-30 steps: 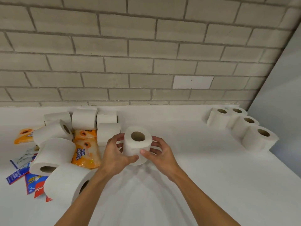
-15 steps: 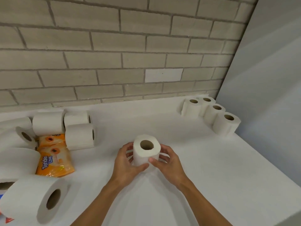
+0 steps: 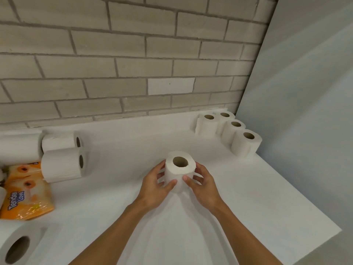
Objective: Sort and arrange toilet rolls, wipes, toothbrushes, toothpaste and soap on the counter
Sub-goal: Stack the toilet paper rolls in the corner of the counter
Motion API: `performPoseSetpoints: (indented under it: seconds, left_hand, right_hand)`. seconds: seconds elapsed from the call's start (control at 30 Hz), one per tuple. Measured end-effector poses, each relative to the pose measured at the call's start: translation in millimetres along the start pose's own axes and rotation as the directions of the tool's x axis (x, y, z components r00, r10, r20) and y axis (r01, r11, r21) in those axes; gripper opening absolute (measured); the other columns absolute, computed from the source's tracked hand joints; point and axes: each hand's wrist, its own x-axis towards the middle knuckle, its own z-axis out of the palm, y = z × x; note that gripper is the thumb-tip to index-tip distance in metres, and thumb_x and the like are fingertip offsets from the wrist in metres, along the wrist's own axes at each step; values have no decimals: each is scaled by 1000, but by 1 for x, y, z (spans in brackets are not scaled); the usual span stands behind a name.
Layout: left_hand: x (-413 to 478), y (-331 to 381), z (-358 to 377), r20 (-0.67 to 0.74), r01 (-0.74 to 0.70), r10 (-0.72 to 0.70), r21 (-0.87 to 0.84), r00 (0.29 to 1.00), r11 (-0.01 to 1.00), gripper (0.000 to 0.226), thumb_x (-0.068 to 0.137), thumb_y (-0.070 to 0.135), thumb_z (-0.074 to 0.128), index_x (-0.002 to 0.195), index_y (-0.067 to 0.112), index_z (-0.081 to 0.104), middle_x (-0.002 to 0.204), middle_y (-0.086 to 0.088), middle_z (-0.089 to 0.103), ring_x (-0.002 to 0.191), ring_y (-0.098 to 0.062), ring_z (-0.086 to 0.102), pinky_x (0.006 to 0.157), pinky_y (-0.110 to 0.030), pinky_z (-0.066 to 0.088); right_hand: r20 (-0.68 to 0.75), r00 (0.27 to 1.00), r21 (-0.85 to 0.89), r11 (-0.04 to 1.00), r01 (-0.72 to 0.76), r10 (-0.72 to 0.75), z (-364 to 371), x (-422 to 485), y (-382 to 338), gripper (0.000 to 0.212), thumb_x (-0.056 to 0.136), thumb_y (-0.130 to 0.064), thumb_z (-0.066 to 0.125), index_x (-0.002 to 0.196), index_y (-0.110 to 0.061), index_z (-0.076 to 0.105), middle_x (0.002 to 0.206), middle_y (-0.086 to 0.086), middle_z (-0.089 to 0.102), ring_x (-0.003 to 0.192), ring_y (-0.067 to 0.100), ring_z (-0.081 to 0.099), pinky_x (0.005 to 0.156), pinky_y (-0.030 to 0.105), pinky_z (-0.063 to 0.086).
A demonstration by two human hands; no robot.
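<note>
Two hands hold one toilet roll (image 3: 180, 170) in the middle of the white desk (image 3: 257, 197). The roll stands up, with its round hole facing up. The left hand (image 3: 154, 185) wraps around the left side of the roll, with its thumb on the front. The right hand (image 3: 203, 185) wraps around the right side, and its thumb is on the front too. The two thumbs are close together. It is hard to tell if the bottom of the roll sits on the desk or is a little above it.

In the far right corner, four more rolls (image 3: 228, 129) stand up with their holes on top. They touch each other, next to the grey side wall (image 3: 305, 111) and near the brick wall (image 3: 114, 64).

On the left, two rolls (image 3: 63, 156) lie on their sides, one just behind the other. Their holes face right. An orange pack of wipes (image 3: 25, 194) lies just left of the near one. It says "Tender Love". A second orange pack peeks out behind it. One big roll (image 3: 19, 243) lies at the bottom left corner, partly cut off by the edge.
</note>
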Motion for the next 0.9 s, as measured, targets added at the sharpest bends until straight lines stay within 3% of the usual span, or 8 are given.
performPoseSetpoints:
  seconds: [0.23, 0.33, 0.53, 0.73, 0.9]
  left_hand:
    - [34, 6, 44, 12, 20, -21, 12, 1000, 1000, 69, 80, 23, 75, 139, 29, 41, 134, 10, 51, 121, -16, 51, 95, -34, 51]
    - [51, 10, 66, -5, 29, -29, 33, 1000, 999, 69, 80, 21, 75, 140, 27, 41, 134, 9, 51, 119, -16, 51, 96, -36, 51]
    - [83, 15, 100, -36, 68, -66, 58, 997, 996, 68, 80, 21, 75, 139, 25, 42, 135, 3, 53, 120, -22, 54, 99, -44, 49]
    - [117, 26, 127, -97, 109, -95, 143, 991, 984, 66, 82, 26, 73, 139, 24, 40, 136, 1, 52, 117, -23, 57, 99, -41, 49]
    - [141, 33, 148, -155, 123, -95, 178, 983, 976, 71, 81, 22, 74, 142, 23, 36, 138, 0, 50, 118, -24, 56, 100, -41, 48]
  right_hand:
    - [-3, 999, -97, 995, 36, -37, -48, 33, 0, 61, 81, -26, 76, 134, -29, 45, 127, -12, 55, 112, 13, 57, 81, 17, 54]
    - [-4, 998, -187, 981, 55, -57, -70, 52, -1, 61, 83, -27, 74, 136, -27, 43, 131, -9, 52, 113, 15, 56, 93, 29, 54]
    - [8, 993, -343, 933, 110, -114, -104, 86, -4, 46, 85, -27, 72, 127, -29, 52, 129, -10, 52, 112, 14, 55, 98, 35, 51]
    - [68, 986, -593, 788, 163, -153, -139, 122, -16, 39, 88, -31, 68, 125, -24, 56, 125, -7, 58, 115, 13, 52, 105, 26, 40]
    - [139, 980, -768, 609, 199, -144, -162, 157, -27, 44, 88, -40, 65, 129, -26, 55, 131, -1, 58, 124, 20, 50, 104, 36, 44]
